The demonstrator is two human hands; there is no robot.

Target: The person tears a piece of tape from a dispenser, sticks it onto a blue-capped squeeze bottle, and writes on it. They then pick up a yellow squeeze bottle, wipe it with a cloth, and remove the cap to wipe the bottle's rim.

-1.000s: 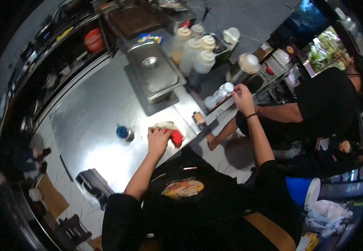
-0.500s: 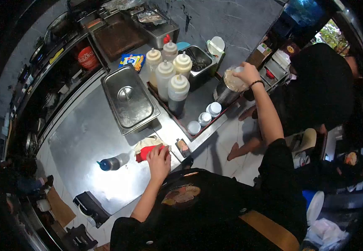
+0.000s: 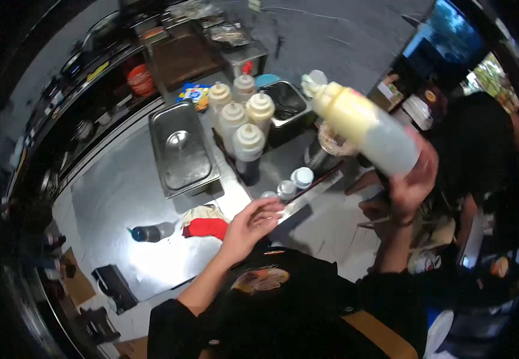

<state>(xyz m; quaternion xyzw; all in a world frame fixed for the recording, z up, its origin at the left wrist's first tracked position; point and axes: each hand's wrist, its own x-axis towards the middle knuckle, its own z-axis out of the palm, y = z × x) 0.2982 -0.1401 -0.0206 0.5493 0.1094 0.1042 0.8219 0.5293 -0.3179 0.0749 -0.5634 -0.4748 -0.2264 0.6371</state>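
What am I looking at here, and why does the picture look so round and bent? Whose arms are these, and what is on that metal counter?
There is no machine here: a person wears a camera on the head, looking down, and its wide lens bends the edges. The two bare arms rising from the bottom are that person's own. The right hand grips a squeeze bottle of pale yellow sauce, tilted in the air with its cap toward the upper left. The left hand is open, held above the steel counter edge, holding nothing. On the counter lie a red and cream cloth, a blue-capped bottle on its side, a lidded metal pan, a group of upright sauce bottles and some small white-lidded cups. Another person in dark clothes stands at the right.
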